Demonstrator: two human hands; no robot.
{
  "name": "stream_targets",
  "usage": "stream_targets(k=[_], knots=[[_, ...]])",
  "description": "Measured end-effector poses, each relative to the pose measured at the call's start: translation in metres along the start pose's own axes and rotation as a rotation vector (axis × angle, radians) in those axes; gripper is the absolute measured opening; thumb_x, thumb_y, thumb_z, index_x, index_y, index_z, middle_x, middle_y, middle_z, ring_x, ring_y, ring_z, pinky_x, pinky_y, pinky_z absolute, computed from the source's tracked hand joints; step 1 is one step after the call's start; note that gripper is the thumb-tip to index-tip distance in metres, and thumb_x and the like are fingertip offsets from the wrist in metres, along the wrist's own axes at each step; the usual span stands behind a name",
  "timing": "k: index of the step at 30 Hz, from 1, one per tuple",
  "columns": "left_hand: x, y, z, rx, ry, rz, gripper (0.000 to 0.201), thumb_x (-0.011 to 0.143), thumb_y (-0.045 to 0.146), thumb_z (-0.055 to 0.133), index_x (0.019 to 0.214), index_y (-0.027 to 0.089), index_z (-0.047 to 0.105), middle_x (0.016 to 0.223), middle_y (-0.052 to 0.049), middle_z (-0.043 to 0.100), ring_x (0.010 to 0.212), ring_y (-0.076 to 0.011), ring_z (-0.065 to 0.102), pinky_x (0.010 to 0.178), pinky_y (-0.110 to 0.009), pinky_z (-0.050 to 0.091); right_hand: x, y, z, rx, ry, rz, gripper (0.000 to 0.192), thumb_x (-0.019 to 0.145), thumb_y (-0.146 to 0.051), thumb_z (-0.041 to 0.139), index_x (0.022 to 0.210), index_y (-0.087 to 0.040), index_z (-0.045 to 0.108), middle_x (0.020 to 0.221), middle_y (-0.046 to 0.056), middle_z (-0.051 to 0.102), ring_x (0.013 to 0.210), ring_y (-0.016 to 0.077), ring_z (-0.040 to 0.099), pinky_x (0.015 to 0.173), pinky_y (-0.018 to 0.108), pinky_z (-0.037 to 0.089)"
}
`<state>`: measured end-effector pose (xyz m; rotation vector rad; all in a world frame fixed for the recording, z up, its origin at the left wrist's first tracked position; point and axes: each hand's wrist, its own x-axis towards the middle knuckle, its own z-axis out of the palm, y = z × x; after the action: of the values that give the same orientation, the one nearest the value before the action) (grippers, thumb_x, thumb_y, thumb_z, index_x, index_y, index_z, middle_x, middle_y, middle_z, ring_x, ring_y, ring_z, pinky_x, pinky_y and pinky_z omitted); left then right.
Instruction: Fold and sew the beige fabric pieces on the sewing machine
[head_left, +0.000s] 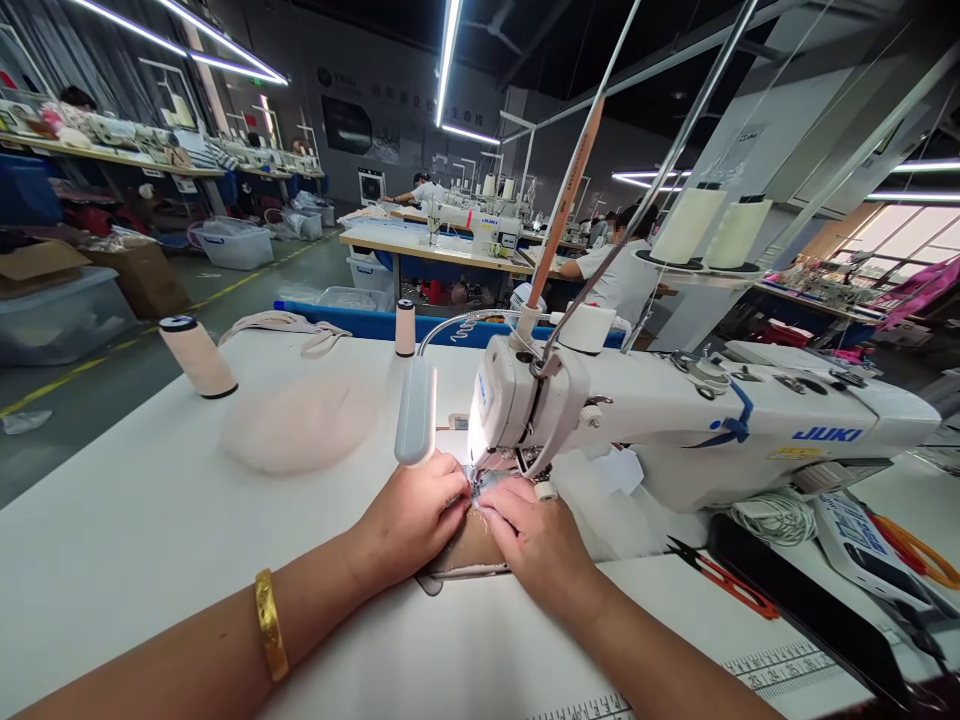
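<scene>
A white sewing machine stands on the table, its needle and presser foot lit by a small lamp. Just left of the presser foot, my left hand is closed, thumb and fingers pinching the edge of pale fabric at the needle. My right hand is closed from the other side, its fingertips pressing the fabric close to the foot. Pale sheer fabric spreads right of my right hand, under the machine arm. Below the fingertips lies a tan plate with loose thread bits. My fingers cover most of the held edge.
A sheer pink fabric piece lies left, near a thread cone and smaller spool. At right are thread snips, a black phone-like slab and a white cable. A ruler strip marks the front edge. Co-workers sit beyond.
</scene>
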<state>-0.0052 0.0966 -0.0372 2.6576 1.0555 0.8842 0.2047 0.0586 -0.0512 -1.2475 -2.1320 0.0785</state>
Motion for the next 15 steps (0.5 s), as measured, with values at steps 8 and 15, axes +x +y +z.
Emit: stream_targets(k=[8,15], knots=[[-0.0059,-0.0008,0.0042,0.007,0.036,0.083,0.032,0.101,0.014,0.044,0.086,0.021,0.071,0.085,-0.005,0.068,0.082,-0.023,0.056,0.072,-0.036,0.044,-0.0079,0.0004,-0.0098,-0.079,-0.092,-0.124,0.03,0.089,0.002,0.047,0.087,-0.022,0.065,0.088,0.003,0.065,0.079,0.0199,0.055,0.065,0.031,0.037],[-0.0069,0.0008,0.0039,-0.009,0.039,0.046,0.025,0.097,0.012,0.047,0.084,0.021,0.066,0.085,-0.005,0.066,0.081,-0.0223,0.057,0.071,-0.035,0.042,-0.004,-0.0009,-0.0097,-0.098,-0.088,-0.108,0.026,0.095,-0.004,0.05,0.097,-0.022,0.067,0.091,0.004,0.068,0.074,0.0196,0.056,0.063,0.033,0.036]])
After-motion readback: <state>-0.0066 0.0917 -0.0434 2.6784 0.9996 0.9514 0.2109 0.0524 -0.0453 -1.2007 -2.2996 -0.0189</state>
